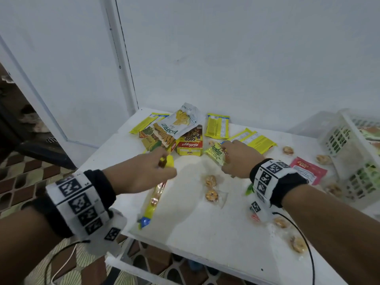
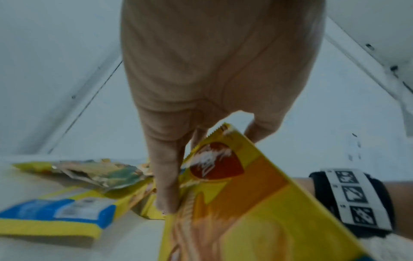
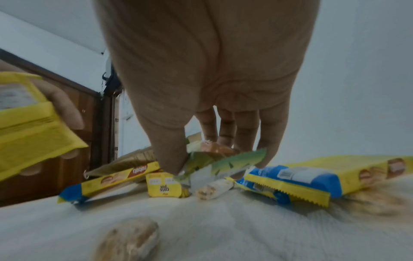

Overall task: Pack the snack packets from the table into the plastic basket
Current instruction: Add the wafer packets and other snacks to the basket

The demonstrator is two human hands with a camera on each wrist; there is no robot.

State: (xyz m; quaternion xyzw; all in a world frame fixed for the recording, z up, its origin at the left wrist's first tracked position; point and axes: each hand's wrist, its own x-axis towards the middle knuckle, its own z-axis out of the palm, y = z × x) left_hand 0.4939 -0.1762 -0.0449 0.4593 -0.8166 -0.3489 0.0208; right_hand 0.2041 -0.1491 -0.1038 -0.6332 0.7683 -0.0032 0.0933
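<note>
Left hand: thumb and fingers pinch the top seam of a long yellow wafer packet with a blue end. It hangs lengthwise from that seam, blue end low over the near edge of the white worktop. An end grip probably keeps it slim enough to drop in vertically.

Right hand: fingers curled down, thumb opposing, closing on a small green-yellow pandan snack packet. In the right wrist view the packet sits between thumb and fingers, touching both; whether it is off the surface I cannot tell. Looks like a two-hand pick to halve the trips.

Beyond the hands, heaped at the back: a jackfruit chip pouch, a small yellow Coco Pops box, flat yellow wafer packets. Clear-wrapped round cookies and a pink sachet lie scattered on the right.

White slotted plastic basket sits at the far right, already holding some packs. Most stock is still on the worktop, so early in the job.
</note>
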